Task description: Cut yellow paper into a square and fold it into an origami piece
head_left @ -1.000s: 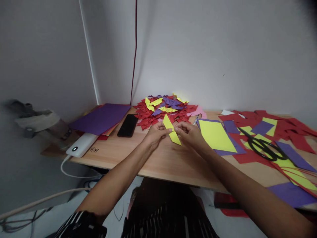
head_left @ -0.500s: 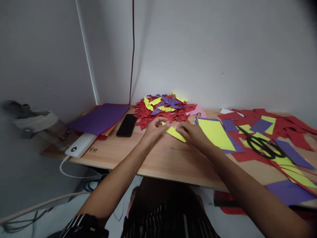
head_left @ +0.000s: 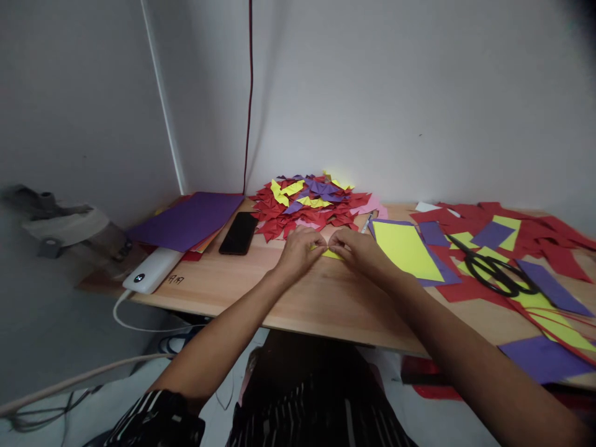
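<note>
Both of my hands meet over a small piece of yellow paper (head_left: 331, 254) at the middle of the table. My left hand (head_left: 302, 249) pinches its left part, and my right hand (head_left: 352, 246) pinches it from the right, the fingertips nearly touching. Most of the paper is hidden under the fingers. Just behind the hands lies a heap of folded red, purple and yellow paper pieces (head_left: 310, 202). Right of my right hand, a yellow sheet (head_left: 407, 248) rests on a purple sheet (head_left: 449, 273).
Black-handled scissors (head_left: 496, 273) lie among red, purple and yellow paper cuttings on the right. To the left are a black phone (head_left: 238, 233), a white power bank (head_left: 153, 272) with a cable, and a purple sheet stack (head_left: 190, 218). A clear container (head_left: 88, 233) stands far left.
My hands have come closer together, and the yellow paper has turned to lie more level. Less of it shows between the fingers now.
</note>
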The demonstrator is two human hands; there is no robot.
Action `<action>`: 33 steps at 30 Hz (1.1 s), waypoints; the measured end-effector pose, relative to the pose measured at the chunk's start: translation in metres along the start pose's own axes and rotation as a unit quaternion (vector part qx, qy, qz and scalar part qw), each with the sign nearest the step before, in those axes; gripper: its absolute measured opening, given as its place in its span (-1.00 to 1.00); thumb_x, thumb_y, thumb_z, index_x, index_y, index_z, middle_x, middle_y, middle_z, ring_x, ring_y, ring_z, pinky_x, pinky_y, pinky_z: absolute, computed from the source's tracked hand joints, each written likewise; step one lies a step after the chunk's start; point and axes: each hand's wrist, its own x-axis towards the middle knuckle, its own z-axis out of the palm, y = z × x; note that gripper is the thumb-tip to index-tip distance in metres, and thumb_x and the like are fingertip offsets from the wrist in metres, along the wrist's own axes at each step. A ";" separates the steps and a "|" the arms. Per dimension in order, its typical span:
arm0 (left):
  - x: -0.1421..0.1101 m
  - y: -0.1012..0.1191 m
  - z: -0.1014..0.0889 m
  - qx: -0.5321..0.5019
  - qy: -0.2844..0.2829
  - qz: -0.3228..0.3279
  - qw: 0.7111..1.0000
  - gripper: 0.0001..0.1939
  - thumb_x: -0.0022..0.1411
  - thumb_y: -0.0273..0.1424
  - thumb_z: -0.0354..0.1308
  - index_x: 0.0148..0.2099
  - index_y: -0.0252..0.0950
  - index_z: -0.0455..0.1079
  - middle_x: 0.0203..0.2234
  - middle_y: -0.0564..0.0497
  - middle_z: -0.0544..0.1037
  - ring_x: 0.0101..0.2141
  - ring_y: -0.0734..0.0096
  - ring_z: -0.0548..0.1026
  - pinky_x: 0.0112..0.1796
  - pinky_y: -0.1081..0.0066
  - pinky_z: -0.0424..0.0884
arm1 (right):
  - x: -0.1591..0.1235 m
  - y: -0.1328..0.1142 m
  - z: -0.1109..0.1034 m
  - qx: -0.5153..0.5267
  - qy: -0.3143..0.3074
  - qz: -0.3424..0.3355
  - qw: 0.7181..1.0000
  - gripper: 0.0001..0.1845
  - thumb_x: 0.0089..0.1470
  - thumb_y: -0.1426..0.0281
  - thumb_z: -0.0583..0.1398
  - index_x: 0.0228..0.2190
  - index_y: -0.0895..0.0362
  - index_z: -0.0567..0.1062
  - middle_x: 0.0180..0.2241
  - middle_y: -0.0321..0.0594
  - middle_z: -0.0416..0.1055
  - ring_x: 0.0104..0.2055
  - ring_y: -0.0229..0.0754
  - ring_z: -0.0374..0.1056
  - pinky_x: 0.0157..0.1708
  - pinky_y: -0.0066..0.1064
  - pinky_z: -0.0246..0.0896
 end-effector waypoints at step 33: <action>0.011 0.004 0.004 0.099 -0.096 -0.163 0.977 -0.88 0.05 -0.45 0.12 -0.47 -0.33 0.45 -0.33 -0.09 0.54 -0.20 0.21 0.42 -0.16 0.29 0.31 | -0.005 -0.025 0.018 -0.166 -0.041 0.186 0.968 -0.80 0.15 0.34 0.02 -0.40 0.15 0.38 -0.30 -0.07 0.46 -0.27 -0.07 0.30 -0.34 -0.32 -0.07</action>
